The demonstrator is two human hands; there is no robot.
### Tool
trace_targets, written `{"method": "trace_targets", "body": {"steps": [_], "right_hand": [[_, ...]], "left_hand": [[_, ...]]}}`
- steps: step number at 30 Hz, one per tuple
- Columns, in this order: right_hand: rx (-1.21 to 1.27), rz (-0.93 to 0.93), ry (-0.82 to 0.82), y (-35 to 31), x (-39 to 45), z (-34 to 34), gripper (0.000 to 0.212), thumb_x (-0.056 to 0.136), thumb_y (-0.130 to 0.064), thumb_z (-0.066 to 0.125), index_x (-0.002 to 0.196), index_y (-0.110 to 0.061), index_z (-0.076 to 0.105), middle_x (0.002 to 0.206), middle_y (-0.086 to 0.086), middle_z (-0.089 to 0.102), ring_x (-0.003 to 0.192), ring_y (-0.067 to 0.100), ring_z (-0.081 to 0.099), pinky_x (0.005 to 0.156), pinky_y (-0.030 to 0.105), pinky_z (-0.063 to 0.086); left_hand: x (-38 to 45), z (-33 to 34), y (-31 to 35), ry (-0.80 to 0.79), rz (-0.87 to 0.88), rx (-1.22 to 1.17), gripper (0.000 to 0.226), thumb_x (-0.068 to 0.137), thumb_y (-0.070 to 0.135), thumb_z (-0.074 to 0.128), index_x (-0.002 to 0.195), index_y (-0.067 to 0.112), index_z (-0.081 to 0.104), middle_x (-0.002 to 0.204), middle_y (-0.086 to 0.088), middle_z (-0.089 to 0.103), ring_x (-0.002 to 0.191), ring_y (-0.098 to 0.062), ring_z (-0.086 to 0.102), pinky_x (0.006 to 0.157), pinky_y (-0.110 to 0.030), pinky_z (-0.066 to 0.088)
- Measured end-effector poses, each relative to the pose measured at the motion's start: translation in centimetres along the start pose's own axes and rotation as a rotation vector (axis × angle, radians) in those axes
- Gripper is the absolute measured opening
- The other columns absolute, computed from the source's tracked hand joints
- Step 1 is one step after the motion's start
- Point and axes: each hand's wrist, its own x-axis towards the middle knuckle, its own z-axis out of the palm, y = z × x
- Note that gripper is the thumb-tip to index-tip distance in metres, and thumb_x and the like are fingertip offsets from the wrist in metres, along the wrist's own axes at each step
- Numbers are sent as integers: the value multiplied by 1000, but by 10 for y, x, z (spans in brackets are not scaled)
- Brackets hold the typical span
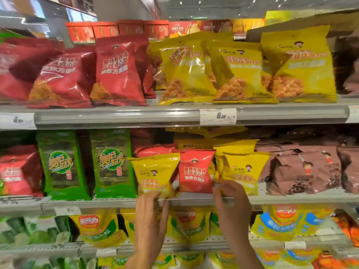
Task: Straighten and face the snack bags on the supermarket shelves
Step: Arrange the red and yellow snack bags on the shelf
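On the middle shelf stand three small snack bags side by side. My left hand (150, 214) pinches the bottom edge of the left yellow bag (154, 171), which tilts slightly. My right hand (232, 204) grips the lower left corner of the right yellow bag (245, 169). Between them a small red bag (195, 171) stands upright, facing forward. More yellow bags are stacked behind them.
Large red bags (116, 70) and yellow bags (239, 72) fill the top shelf above a price tag (218, 116). Green seaweed packs (112, 164) stand to the left, brown bags (303, 169) to the right. The shelf rail (291, 199) runs under my hands; more bags hang below.
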Motion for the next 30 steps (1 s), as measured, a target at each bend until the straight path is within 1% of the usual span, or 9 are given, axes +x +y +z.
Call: {"method": "trace_targets", "body": {"steps": [4, 9, 13, 15, 18, 21, 24, 26, 30], "right_hand": [[-57, -18, -51, -13, -1, 32, 47, 86, -27, 80, 128, -16, 63, 119, -7, 63, 115, 18, 61, 96, 34, 51], [-114, 79, -138, -13, 6, 51, 78, 81, -33, 84, 147, -15, 45, 137, 6, 59, 127, 25, 56, 106, 49, 48], [-71, 135, -216, -13, 22, 55, 77, 76, -41, 86, 141, -33, 45, 129, -9, 62, 119, 16, 60, 102, 47, 51], [-69, 147, -254, -12, 32, 57, 84, 72, -46, 87, 142, -35, 42, 126, -13, 62, 115, 12, 61, 97, 41, 54], [-94, 163, -311, -11, 46, 62, 94, 64, -48, 91, 142, -36, 38, 112, -24, 56, 99, 1, 59, 75, 17, 47], [-86, 210, -363, -9, 59, 66, 101, 56, -51, 94, 135, -39, 33, 105, -27, 53, 88, -5, 57, 62, 8, 40], [-37, 248, -405, -2, 68, 69, 106, 56, -42, 98, 138, -27, 34, 108, -21, 59, 91, -4, 61, 63, 11, 49], [-44, 221, -448, 3, 70, 70, 104, 57, -38, 98, 140, -24, 36, 111, -16, 61, 94, -1, 64, 62, 11, 51], [-68, 172, -470, 6, 73, 72, 104, 59, -38, 97, 142, -22, 37, 120, -7, 60, 104, 11, 64, 75, 19, 55]], "left_hand": [[18, -20, -29, 89, -207, -60, 60, 83, 29, 73, 130, 4, 46, 119, -2, 47, 108, -21, 50, 93, -21, 37], [37, -24, -42, -67, -367, -243, 86, 72, 47, 80, 140, 13, 39, 123, 3, 54, 113, -13, 53, 93, -11, 37], [52, -20, -46, -216, -394, -354, 106, 60, 49, 90, 145, 25, 31, 127, 21, 57, 114, 14, 52, 92, -4, 39], [57, -16, -49, -251, -394, -390, 114, 54, 44, 94, 145, 28, 27, 125, 26, 56, 112, 18, 52, 87, -1, 41], [62, -13, -52, -276, -386, -381, 106, 50, 39, 98, 135, 35, 34, 119, 19, 62, 108, 2, 61, 87, -19, 51], [69, -12, -50, -261, -316, -323, 85, 52, 38, 97, 114, 54, 43, 112, 20, 61, 103, 0, 61, 82, -20, 50], [76, -11, -50, -263, -256, -263, 80, 51, 36, 98, 106, 63, 46, 109, 21, 60, 103, 1, 58, 80, -10, 43], [79, -10, -49, -267, -296, -249, 78, 48, 38, 99, 105, 56, 47, 111, 13, 61, 103, -4, 59, 83, -20, 47], [80, -6, -50, -256, -391, -285, 79, 44, 36, 100, 105, 45, 50, 110, 5, 63, 103, -15, 62, 88, -39, 53]]}}
